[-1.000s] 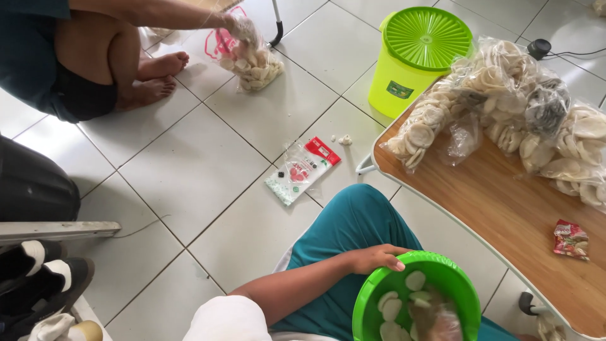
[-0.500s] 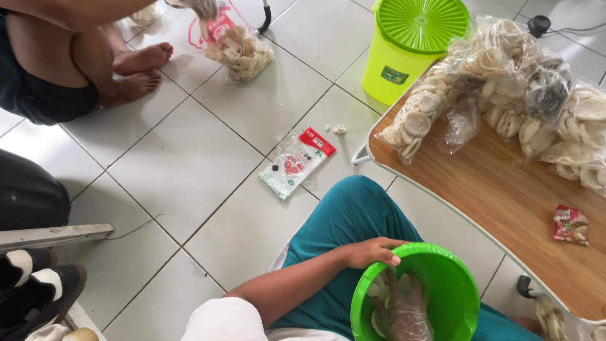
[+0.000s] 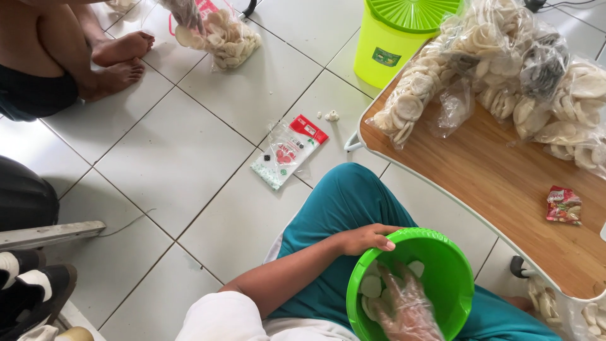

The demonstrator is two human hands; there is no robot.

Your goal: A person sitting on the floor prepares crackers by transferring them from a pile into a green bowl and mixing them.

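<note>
A green round tub (image 3: 449, 265) rests on my lap, over my teal trousers. My left hand (image 3: 368, 239) grips its near rim. My right hand (image 3: 407, 307), in a clear plastic glove, reaches down inside the tub among round white crackers (image 3: 371, 286); whether it grasps any is hidden. A low wooden table (image 3: 499, 183) stands to my right, piled with clear bags of white crackers (image 3: 505, 69).
Another person sits across the white tiled floor, their gloved hand (image 3: 184, 12) at a bag of crackers (image 3: 230, 39). A stack of empty printed bags (image 3: 288, 151) lies on the floor. A lime bucket with lid (image 3: 398, 31) stands by the table. A small red packet (image 3: 564, 205) lies on the tabletop.
My gloved right hand has gone deeper into the tub, covering more of the crackers. The view has shifted slightly; my left hand stays on the rim.
</note>
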